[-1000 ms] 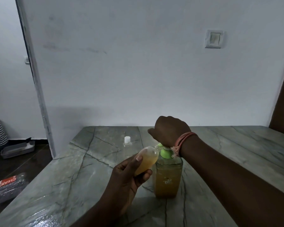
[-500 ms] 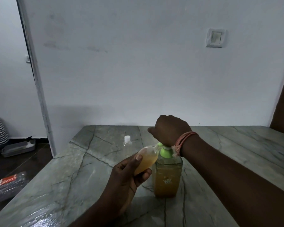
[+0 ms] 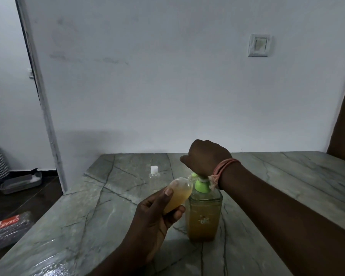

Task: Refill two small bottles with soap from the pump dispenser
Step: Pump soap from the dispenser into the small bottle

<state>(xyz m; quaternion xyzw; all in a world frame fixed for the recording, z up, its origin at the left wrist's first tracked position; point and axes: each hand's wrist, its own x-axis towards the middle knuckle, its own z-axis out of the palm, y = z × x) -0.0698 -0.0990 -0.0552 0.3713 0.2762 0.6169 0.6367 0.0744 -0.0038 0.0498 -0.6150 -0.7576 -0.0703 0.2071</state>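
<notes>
— On the table (image 3: 92, 212), from the head view, where did we hold the small bottle (image 3: 178, 194)?
— Left hand (image 3: 157, 218) gripped it, tilted, mouth under the spout; our right hand (image 3: 205, 156), fingers curled, pressed the dispenser (image 3: 204, 216).

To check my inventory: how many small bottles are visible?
2. One small bottle, holding amber soap, is gripped by the left hand at the pump dispenser; the capped clear bottle stands behind on the table.

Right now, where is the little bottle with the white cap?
The capped bottle stands on the table, left of the pump dispenser, beyond the left hand.
</notes>
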